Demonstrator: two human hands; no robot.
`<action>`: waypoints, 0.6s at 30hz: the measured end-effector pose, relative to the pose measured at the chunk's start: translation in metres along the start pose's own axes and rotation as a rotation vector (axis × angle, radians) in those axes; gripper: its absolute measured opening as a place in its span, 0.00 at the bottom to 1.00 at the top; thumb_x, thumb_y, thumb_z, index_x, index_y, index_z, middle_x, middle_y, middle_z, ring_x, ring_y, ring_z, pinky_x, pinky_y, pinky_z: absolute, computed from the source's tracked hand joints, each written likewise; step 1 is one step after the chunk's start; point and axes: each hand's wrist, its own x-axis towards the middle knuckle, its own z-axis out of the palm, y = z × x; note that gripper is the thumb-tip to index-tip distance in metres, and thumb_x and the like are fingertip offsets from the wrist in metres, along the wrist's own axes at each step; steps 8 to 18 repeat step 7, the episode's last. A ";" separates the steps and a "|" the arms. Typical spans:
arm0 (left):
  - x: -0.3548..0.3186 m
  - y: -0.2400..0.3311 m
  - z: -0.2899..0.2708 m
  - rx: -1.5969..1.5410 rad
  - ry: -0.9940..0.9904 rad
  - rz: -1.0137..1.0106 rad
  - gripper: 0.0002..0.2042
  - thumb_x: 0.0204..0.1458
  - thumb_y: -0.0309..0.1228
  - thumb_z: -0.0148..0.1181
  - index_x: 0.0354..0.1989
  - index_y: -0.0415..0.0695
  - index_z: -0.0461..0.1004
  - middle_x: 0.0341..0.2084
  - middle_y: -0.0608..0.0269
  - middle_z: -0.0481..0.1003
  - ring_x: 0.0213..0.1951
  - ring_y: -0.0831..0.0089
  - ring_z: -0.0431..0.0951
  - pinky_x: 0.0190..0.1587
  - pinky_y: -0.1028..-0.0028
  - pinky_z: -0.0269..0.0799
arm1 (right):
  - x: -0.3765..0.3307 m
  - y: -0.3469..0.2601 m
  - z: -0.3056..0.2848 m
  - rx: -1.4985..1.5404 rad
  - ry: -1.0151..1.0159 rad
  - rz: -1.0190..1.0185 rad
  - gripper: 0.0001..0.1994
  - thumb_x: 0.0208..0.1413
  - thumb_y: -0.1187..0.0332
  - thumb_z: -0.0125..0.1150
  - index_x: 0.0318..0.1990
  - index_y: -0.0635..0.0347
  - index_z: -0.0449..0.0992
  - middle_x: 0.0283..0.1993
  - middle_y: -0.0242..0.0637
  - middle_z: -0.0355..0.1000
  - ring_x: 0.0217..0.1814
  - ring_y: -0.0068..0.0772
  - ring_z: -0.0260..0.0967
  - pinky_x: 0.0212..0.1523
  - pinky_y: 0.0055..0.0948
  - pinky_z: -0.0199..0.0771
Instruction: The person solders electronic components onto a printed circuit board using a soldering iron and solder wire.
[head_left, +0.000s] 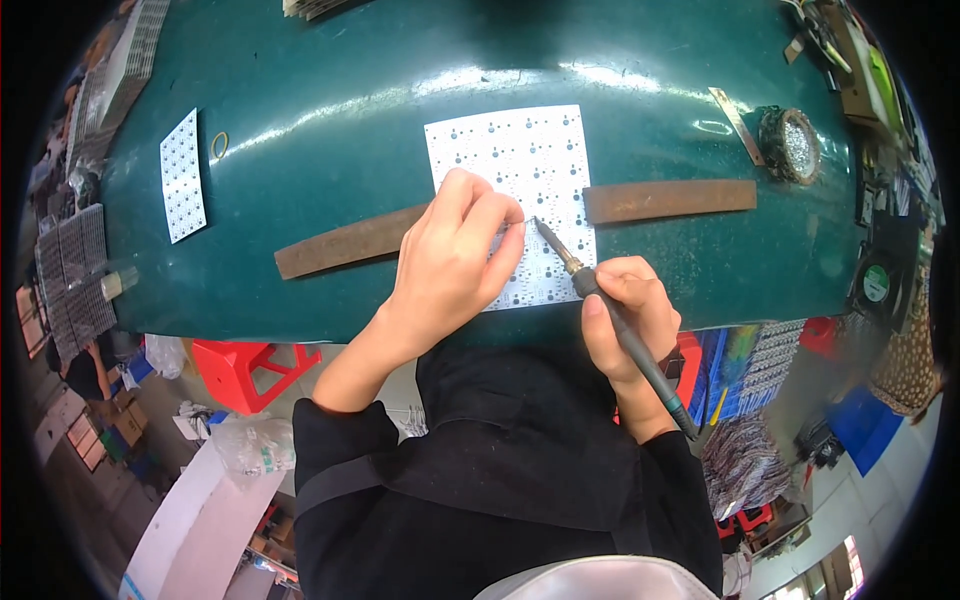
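A soldering iron [625, 335] is gripped in my right hand [637, 310], its fingers closed round the dark handle. Its tip points up and left, at the face of a white printed circuit board sheet [555, 160] covered in dark dots and holes. Over the left half of that sheet, my left hand [455, 245] pinches a thin strand of solder wire [530, 219] between thumb and forefinger, the end close to the iron's tip. Brown flat bars lie at the sheet's sides: the right bar [670, 201] at its edge, the left bar [350, 242] partly hidden behind my left hand.
On the green table [330, 60] lie a smaller white board [182, 178] and a yellow rubber band [219, 146] at left. A round container with shiny contents [795, 145] and a thin metal strip [737, 125] lie at right. A red stool [240, 375] stands below the left front edge.
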 end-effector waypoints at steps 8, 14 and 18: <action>-0.001 0.000 0.002 0.056 -0.031 0.036 0.06 0.46 0.21 0.65 0.31 0.42 0.76 0.30 0.61 0.67 0.30 0.67 0.74 0.32 0.70 0.71 | -0.003 0.001 -0.001 0.023 0.004 0.038 0.08 0.44 0.78 0.64 0.32 0.69 0.71 0.28 0.49 0.73 0.24 0.36 0.71 0.25 0.26 0.71; -0.001 0.000 0.002 0.056 -0.031 0.036 0.06 0.46 0.21 0.65 0.31 0.42 0.76 0.30 0.61 0.67 0.30 0.67 0.74 0.32 0.70 0.71 | -0.003 0.001 -0.001 0.023 0.004 0.038 0.08 0.44 0.78 0.64 0.32 0.69 0.71 0.28 0.49 0.73 0.24 0.36 0.71 0.25 0.26 0.71; -0.001 0.000 0.002 0.056 -0.031 0.036 0.06 0.46 0.21 0.65 0.31 0.42 0.76 0.30 0.61 0.67 0.30 0.67 0.74 0.32 0.70 0.71 | -0.003 0.001 -0.001 0.023 0.004 0.038 0.08 0.44 0.78 0.64 0.32 0.69 0.71 0.28 0.49 0.73 0.24 0.36 0.71 0.25 0.26 0.71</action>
